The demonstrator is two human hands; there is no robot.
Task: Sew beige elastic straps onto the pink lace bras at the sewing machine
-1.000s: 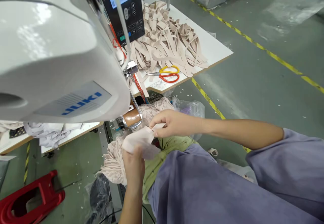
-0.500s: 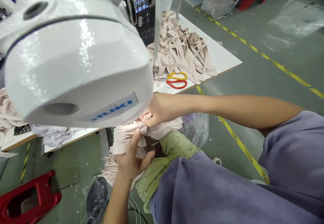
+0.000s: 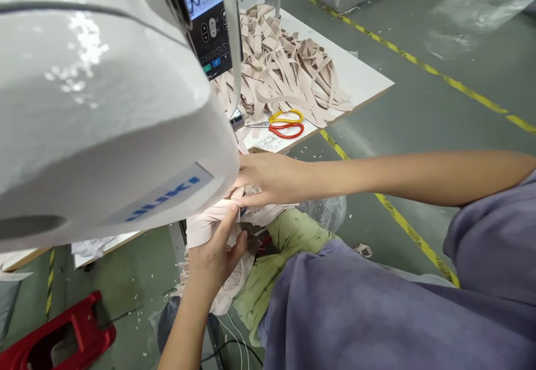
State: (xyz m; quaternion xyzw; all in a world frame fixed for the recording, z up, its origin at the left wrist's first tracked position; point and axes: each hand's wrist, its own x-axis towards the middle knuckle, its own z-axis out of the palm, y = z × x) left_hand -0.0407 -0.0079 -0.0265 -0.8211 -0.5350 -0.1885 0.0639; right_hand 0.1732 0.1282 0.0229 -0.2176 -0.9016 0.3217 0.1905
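A large white sewing machine point(image 3: 138, 119) fills the upper left, and its head hides the needle area. Just below its lower right edge, my right hand point(image 3: 268, 179) grips a pale pink lace-trimmed garment piece point(image 3: 201, 229), its fingertips partly hidden by the machine. My left hand point(image 3: 213, 258) holds the near side of the same fabric, index finger pressed along it and thumb apart; its other fingers are mostly hidden. The fabric hangs down over the table edge towards my lap, with lace showing below my left thumb.
Behind the machine, a heap of beige fabric strips point(image 3: 288, 68) and scissors point(image 3: 285, 124) with yellow and red handles lie on the white tabletop point(image 3: 368, 82). A control panel point(image 3: 215, 38) stands beside them. A red stool point(image 3: 79, 325) is on the floor at lower left.
The view has shifted closer to the machine, which now covers more of the left side. My right hand lies flatter over the fabric, and more lace shows between and below my hands.
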